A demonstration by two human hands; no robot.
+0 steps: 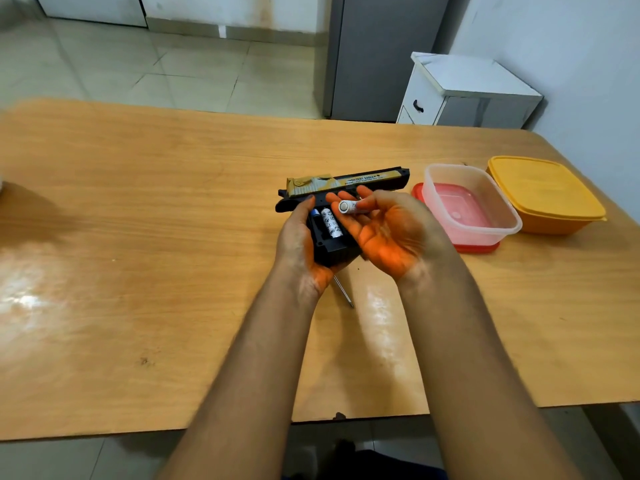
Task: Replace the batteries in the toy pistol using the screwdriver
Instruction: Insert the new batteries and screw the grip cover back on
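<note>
The black toy pistol [346, 183] with a gold slide lies in my left hand [298, 244], which grips its handle from below. The battery compartment in the handle is open; a white battery [330, 223] and a second one with a blue end [315, 213] sit inside. My right hand [384, 226], palm up, pinches another white battery [349, 206] just above the compartment. The metal shaft of the screwdriver [343, 293] pokes out on the table below my left hand; its handle is hidden.
On the wooden table [156, 237], a clear plastic container [471, 202] stands on a red lid [479, 248] to the right of the pistol. An orange lidded box [543, 194] sits further right. A white cabinet [464, 91] stands behind the table.
</note>
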